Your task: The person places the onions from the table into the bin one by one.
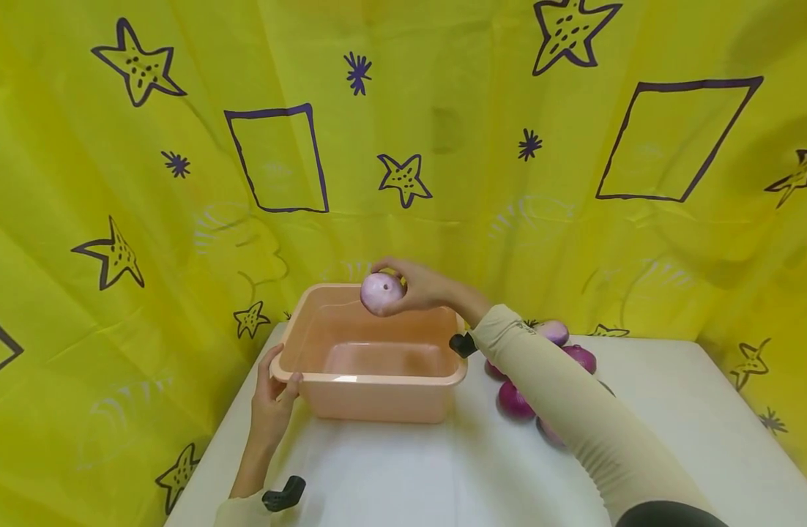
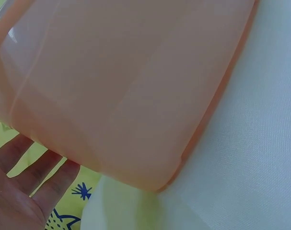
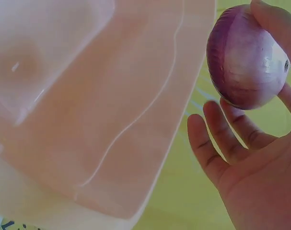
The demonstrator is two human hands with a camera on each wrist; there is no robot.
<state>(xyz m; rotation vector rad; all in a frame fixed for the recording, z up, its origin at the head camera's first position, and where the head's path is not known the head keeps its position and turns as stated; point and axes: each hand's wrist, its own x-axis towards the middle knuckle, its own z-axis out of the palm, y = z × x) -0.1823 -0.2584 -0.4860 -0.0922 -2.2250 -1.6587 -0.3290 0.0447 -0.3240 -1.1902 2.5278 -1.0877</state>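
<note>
A pale purple-and-white onion (image 1: 381,293) is pinched between the thumb and fingers of my right hand (image 1: 422,287), above the far rim of a peach plastic basin (image 1: 377,399). In the right wrist view the onion (image 3: 248,60) shows a darker purple band on one side, with several fingertips spread below it. My left hand (image 1: 272,406) grips the basin's near left corner, thumb on the front of the rim. In the left wrist view the fingers (image 2: 54,184) of that hand lie against the basin's wall (image 2: 135,96). The basin's visible floor is bare.
Several red onions (image 1: 515,400) lie on the white table (image 1: 660,410) right of the basin, partly hidden under my right sleeve (image 1: 568,410). A yellow curtain (image 1: 443,95) with drawn stars and frames hangs behind and at both sides of the table.
</note>
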